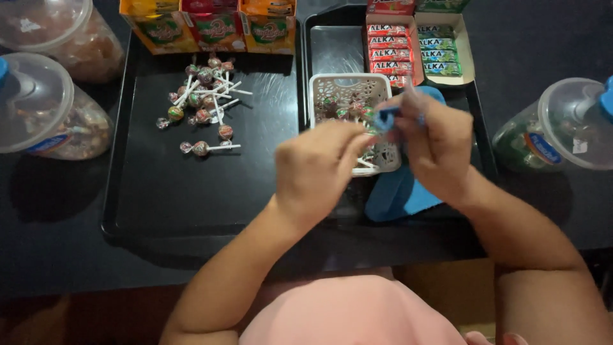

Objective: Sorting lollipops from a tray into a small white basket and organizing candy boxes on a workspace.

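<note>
Head view, looking down at a dark counter with two black trays side by side.

Left hand (317, 167): raised above the right tray (483, 167), fingers curled together, thumb and forefinger pinched on something small; what it is cannot be told, blurred.

Right hand (437, 145): fingers closed on a small blue piece (385, 119), possibly a wrapper, held just above the white basket (348, 89).

Basket: in the right tray, holds lollipops. Blue sheet (401, 191) lies under and beside it, partly beneath the right hand.

Left tray (191, 191): loose pile of lollipops (205, 102) near its far end, sticks pointing mostly right.

Far edge: three cartons (207, 25); open box (418, 51) of red and green candy packs.

Clear lidded jars: two at left (38, 108), one at right (562, 128).
</note>
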